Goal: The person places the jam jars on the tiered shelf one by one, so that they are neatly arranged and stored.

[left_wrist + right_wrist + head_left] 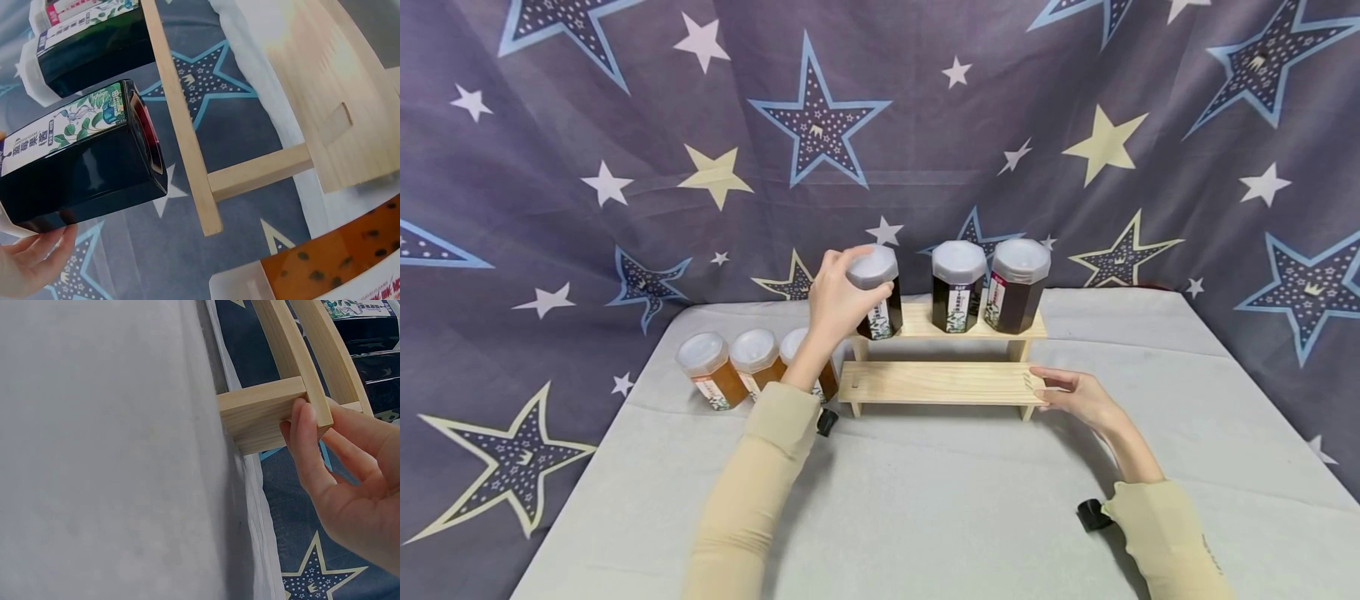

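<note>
My left hand (842, 292) grips a dark jar (880, 321) by its pale octagonal lid, at the left end of the upper tier of a two-tier wooden rack (925, 383). The left wrist view shows the base of this dark jar (69, 169) apart from the tier's edge (181, 112). At the rack's other end, my right hand (1078, 400) pinches the right end of the lower tier, its thumb and fingers on the board (312, 394). Two more dark jars, one with a white label (957, 308) and one with a red-topped label (1017, 296), stand upright on the upper tier.
Left of the rack, three amber jars stand on the grey cloth-covered table (940, 500): an outer one (715, 379), a middle one (756, 362), and one (827, 379) partly behind my left forearm. A star-patterned curtain (925, 167) hangs behind.
</note>
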`<state>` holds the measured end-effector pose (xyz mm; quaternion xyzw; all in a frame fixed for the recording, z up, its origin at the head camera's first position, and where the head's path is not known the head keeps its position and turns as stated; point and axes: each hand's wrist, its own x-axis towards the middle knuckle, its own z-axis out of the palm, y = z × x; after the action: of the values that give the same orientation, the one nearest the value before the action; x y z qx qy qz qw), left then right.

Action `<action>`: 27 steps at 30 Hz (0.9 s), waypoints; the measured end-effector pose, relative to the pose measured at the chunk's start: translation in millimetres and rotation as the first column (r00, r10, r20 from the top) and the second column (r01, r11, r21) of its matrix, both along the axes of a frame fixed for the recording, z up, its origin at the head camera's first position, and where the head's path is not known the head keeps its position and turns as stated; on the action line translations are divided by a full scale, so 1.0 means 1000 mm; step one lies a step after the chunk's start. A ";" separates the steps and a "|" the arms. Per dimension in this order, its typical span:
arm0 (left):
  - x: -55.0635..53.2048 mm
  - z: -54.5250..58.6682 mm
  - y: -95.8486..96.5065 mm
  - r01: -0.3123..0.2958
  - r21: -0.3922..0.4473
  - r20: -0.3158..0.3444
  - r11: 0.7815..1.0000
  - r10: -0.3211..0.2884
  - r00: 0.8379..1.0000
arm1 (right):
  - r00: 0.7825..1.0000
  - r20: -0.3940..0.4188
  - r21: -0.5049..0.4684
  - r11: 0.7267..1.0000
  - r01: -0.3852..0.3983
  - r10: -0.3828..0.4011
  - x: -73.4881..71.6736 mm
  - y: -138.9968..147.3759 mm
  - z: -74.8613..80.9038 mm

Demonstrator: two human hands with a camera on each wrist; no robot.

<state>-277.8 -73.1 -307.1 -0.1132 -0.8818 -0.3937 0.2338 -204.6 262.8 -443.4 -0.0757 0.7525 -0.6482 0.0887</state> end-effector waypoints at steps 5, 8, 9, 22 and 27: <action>-0.007 -0.002 0.005 0.008 -0.001 0.013 1.000 -0.008 1.000 | 1.000 0.005 -0.002 1.000 -0.004 0.004 0.000 0.000 0.000; -0.010 -0.004 0.008 0.008 -0.002 0.009 1.000 -0.008 1.000 | 1.000 0.007 -0.009 1.000 -0.006 0.006 0.000 0.000 0.000; -0.011 -0.004 0.008 0.009 -0.003 0.007 1.000 -0.009 1.000 | 1.000 0.005 -0.010 1.000 -0.006 0.006 0.000 0.000 0.000; -0.023 -0.008 0.015 0.004 -0.037 0.010 0.999 -0.003 1.000 | 1.000 0.001 -0.022 1.000 -0.007 0.007 0.000 0.000 -0.002; -0.027 -0.010 0.017 0.010 -0.036 0.013 0.999 -0.009 1.000 | 1.000 -0.004 -0.024 1.000 -0.006 0.006 0.000 0.001 -0.002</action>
<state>-305.3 -56.1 -316.7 -0.1190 -0.8896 -0.3797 0.2241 -204.6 263.7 -445.3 -0.0804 0.7446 -0.6567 0.0884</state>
